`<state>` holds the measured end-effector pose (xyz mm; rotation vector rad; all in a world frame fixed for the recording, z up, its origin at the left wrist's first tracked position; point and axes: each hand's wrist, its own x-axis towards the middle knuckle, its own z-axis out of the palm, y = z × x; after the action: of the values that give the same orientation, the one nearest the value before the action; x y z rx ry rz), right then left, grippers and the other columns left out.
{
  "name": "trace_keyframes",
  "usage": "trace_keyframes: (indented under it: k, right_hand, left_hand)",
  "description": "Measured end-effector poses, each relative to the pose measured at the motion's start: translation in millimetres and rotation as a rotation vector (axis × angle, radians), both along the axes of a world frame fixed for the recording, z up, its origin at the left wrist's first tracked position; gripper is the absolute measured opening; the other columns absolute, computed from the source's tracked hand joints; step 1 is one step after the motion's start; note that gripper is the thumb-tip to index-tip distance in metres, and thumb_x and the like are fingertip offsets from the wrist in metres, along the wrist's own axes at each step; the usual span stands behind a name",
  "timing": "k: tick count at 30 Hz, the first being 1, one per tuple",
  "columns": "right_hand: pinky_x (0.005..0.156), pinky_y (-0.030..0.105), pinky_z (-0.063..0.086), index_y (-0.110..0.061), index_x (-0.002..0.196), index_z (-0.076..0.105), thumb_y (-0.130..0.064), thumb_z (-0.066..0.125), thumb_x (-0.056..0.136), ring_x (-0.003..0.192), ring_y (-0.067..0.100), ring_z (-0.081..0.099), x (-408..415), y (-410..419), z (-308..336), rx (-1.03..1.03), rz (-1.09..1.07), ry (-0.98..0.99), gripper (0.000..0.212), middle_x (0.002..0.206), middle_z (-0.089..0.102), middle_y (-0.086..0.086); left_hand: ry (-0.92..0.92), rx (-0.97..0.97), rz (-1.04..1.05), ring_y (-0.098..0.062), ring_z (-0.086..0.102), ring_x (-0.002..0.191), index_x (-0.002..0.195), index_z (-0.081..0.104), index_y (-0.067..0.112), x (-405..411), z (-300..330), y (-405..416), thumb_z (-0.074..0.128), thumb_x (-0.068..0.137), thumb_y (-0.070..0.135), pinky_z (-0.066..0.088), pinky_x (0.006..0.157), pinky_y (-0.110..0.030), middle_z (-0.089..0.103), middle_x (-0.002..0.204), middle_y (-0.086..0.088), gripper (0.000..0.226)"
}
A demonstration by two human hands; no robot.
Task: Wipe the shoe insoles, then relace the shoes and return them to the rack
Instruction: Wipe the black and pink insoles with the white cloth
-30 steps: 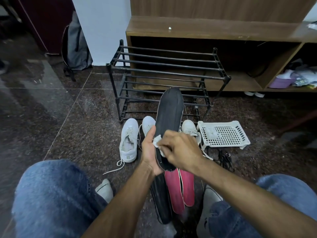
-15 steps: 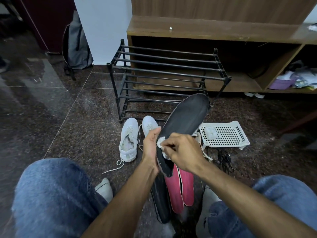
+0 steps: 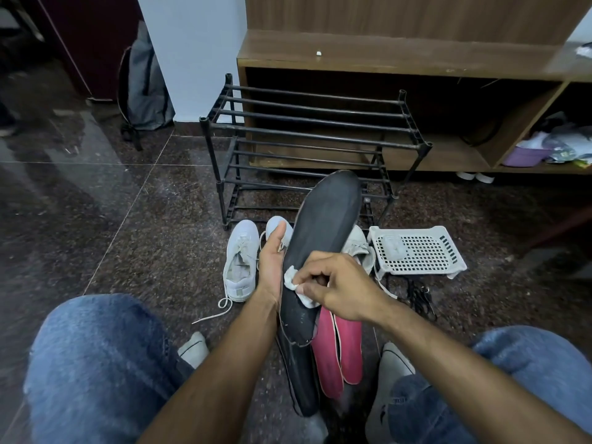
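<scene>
My left hand (image 3: 271, 262) holds a black insole (image 3: 323, 232) by its left edge, toe end pointing up toward the rack. My right hand (image 3: 339, 285) pinches a small white cloth (image 3: 296, 285) and presses it on the insole's lower half. On the floor below lie another black insole (image 3: 299, 376) and two pink insoles (image 3: 336, 350). White shoes stand behind: one (image 3: 241, 259) at the left with a loose lace, one partly hidden behind my left hand, one (image 3: 360, 248) right of the held insole. The black shoe rack (image 3: 307, 136) stands beyond them.
A white perforated plastic tray (image 3: 416, 251) lies right of the shoes, with black laces (image 3: 418, 296) on the floor in front of it. A wooden cabinet (image 3: 400, 56) stands behind the rack. A grey backpack (image 3: 145, 88) leans at the wall. My knees in jeans frame the bottom.
The held insole swung from upright to tilted right, then partly back. My right hand with the cloth slid down the insole toward its heel.
</scene>
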<state>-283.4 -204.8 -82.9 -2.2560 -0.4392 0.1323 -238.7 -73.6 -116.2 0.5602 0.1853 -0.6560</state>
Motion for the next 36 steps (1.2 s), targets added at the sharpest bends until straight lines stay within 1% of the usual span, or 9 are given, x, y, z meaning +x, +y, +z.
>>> trace_keyframes:
  k: [4,8,11,14,16,20,25,30,36]
  right_hand:
    - [0.066,0.032,0.047,-0.025,0.092,0.069,-0.020,0.066,0.086,0.070,0.003,0.053,-12.5,3.9,-0.8,-0.183,0.013,-0.173,0.009,0.100,0.059,-0.014]
    - [0.060,0.037,0.053,-0.031,0.109,0.056,-0.020,0.059,0.084,0.076,0.023,0.064,-28.1,13.2,-9.9,-0.227,-0.060,-0.367,0.027,0.095,0.061,-0.009]
    - [0.058,0.041,0.054,-0.027,0.099,0.067,-0.030,0.051,0.085,0.072,0.026,0.065,-25.8,14.3,-12.0,-0.225,-0.099,-0.368,0.021,0.092,0.062,-0.009]
    - [0.060,0.043,0.053,-0.024,0.091,0.071,-0.030,0.055,0.085,0.071,0.030,0.064,-8.5,12.4,-3.8,-0.320,-0.141,-0.362,0.019,0.088,0.062,-0.004]
    - [0.068,0.042,0.052,-0.023,0.094,0.073,-0.030,0.058,0.087,0.081,0.032,0.064,14.6,9.4,7.2,-0.379,-0.214,-0.317,0.018,0.093,0.064,-0.002]
    - [0.073,0.040,0.051,-0.023,0.098,0.074,-0.029,0.060,0.086,0.087,0.031,0.064,22.5,13.0,14.5,-0.344,-0.252,-0.273,0.019,0.098,0.067,-0.001]
    - [0.073,0.041,0.051,-0.024,0.095,0.074,-0.033,0.052,0.086,0.085,0.028,0.064,-17.4,17.7,6.5,-0.324,-0.079,-0.216,0.026,0.095,0.065,-0.004]
    - [0.078,0.037,0.047,-0.025,0.107,0.071,-0.031,0.055,0.092,0.100,0.033,0.061,44.2,-11.5,20.9,-0.558,-0.346,-0.262,0.023,0.110,0.064,0.000]
    - [0.073,0.040,0.054,-0.022,0.098,0.076,-0.024,0.063,0.085,0.082,0.026,0.066,8.3,-3.0,4.7,-0.339,-0.146,-0.223,0.018,0.095,0.069,-0.003]
  left_hand:
    - [0.004,-0.114,-0.063,-0.038,0.047,0.131,0.144,0.041,0.000,-4.8,-3.6,-8.5,0.053,0.087,0.056,0.035,0.112,-0.049,0.039,0.148,-0.026,0.081]
    - [0.039,-0.133,-0.069,-0.034,0.049,0.127,0.144,0.041,0.000,-7.7,-9.2,-9.9,0.048,0.090,0.059,0.039,0.109,-0.042,0.039,0.147,-0.026,0.080]
    - [0.022,-0.095,-0.020,-0.035,0.048,0.128,0.144,0.041,0.000,-7.7,-13.9,-8.7,0.047,0.092,0.054,0.040,0.109,-0.044,0.038,0.148,-0.025,0.075]
    - [0.020,0.005,0.077,-0.030,0.053,0.115,0.121,0.058,-0.001,-9.8,-26.6,-12.9,0.060,0.087,0.041,0.029,0.116,-0.042,0.054,0.124,-0.022,0.054]
    - [0.003,-0.011,0.117,-0.026,0.058,0.100,0.105,0.063,0.003,-13.1,-30.9,-19.3,0.060,0.083,0.035,0.037,0.106,-0.039,0.061,0.102,-0.018,0.039]
    - [-0.046,-0.072,0.161,-0.024,0.069,0.085,0.088,0.074,0.002,-13.5,-25.7,-21.2,0.047,0.086,0.036,0.055,0.083,-0.033,0.071,0.088,-0.016,0.043]
    - [-0.008,-0.077,0.192,-0.027,0.068,0.096,0.099,0.073,0.002,-6.8,-29.5,-14.1,0.049,0.090,0.038,0.054,0.091,-0.037,0.070,0.106,-0.016,0.045]
    - [-0.038,-0.058,0.062,-0.024,0.070,0.081,0.093,0.077,0.005,-20.4,-31.6,-32.0,0.044,0.092,0.041,0.057,0.075,-0.032,0.073,0.091,-0.014,0.049]
    - [-0.044,-0.074,0.185,-0.020,0.069,0.078,0.084,0.075,0.004,-16.1,-28.0,-25.5,0.055,0.080,0.030,0.056,0.076,-0.027,0.072,0.086,-0.010,0.033]
